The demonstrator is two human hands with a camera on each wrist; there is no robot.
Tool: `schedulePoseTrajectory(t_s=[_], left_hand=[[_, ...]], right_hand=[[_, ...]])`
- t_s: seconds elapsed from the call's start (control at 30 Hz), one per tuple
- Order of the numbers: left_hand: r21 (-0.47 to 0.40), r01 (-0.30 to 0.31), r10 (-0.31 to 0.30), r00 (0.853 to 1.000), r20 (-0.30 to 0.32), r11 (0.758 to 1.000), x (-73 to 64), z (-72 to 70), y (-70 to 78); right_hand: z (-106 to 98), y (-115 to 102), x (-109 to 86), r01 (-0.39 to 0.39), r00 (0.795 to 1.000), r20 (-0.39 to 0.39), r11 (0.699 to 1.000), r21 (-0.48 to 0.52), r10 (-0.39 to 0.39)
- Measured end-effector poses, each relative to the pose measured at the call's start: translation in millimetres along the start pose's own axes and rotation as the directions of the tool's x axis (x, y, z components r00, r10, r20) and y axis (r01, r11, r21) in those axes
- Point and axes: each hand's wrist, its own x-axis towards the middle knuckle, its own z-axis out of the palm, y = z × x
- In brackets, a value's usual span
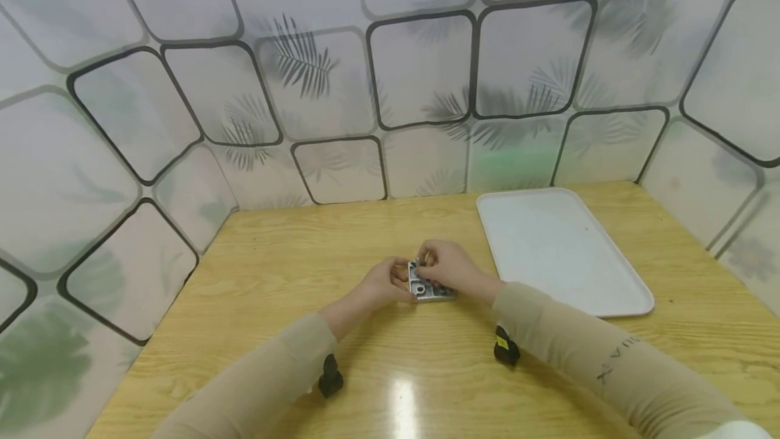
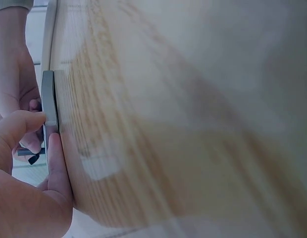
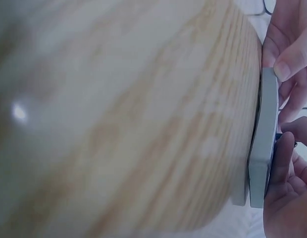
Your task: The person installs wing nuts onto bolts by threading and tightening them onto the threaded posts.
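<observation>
A small grey metal plate (image 1: 419,289) with raised sides and a round hole or ring lies on the table in the head view. My left hand (image 1: 385,283) grips its left edge, the thumb at the near corner. From the right, my right hand (image 1: 453,267) reaches over it and pinches a small dark rod-like piece (image 2: 27,153) against the upper face. In the right wrist view the plate's smooth grey side (image 3: 265,134) is seen edge-on. The fingers hide most of the dark piece, and its exact kind cannot be told.
A white rectangular tray (image 1: 557,249) lies on the wooden table (image 1: 292,249), right of my hands and close to the right forearm. Patterned walls (image 1: 420,73) enclose the table's back and sides. Black wrist cameras (image 1: 506,347) hang beneath both sleeves.
</observation>
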Motion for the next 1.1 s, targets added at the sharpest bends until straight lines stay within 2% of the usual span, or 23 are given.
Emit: schedulePoseTrajectory(t_s=[0.33, 0.67, 0.77, 0.9, 1.0, 1.1], left_hand=[[0.003, -0.004, 0.004, 1.0, 0.008, 1.0, -0.3, 1.2, -2.6], [0.0, -0.008, 0.008, 1.0, 0.011, 1.0, -1.2, 0.7, -1.9], [0.007, -0.008, 0.008, 1.0, 0.01, 1.0, -1.9, 0.4, -1.1], [0.011, 0.0, 0.0, 1.0, 0.001, 1.0, -1.3, -0.5, -0.7], [0.013, -0.002, 0.002, 1.0, -0.005, 1.0, -0.4, -1.1, -0.7], [0.015, -0.001, 0.001, 1.0, -0.007, 1.0, 0.0, -1.4, -0.3]], right_hand=[[6, -5, -0.6, -0.01, 0.998, -0.063, 0.99, -0.143, 0.001], [8, -10, -1.8, -0.034, 0.995, -0.094, 0.974, -0.226, 0.014], [6, -10, -3.5, -0.04, 0.997, -0.078, 0.984, -0.171, 0.027], [2, -8, -7.0, -0.011, 0.999, -0.035, 1.0, -0.004, 0.011], [-1, -5, -9.3, 0.02, 1.0, -0.002, 0.991, 0.134, -0.02], [-3, -1, -9.1, 0.036, 0.999, 0.012, 0.976, 0.215, -0.04]])
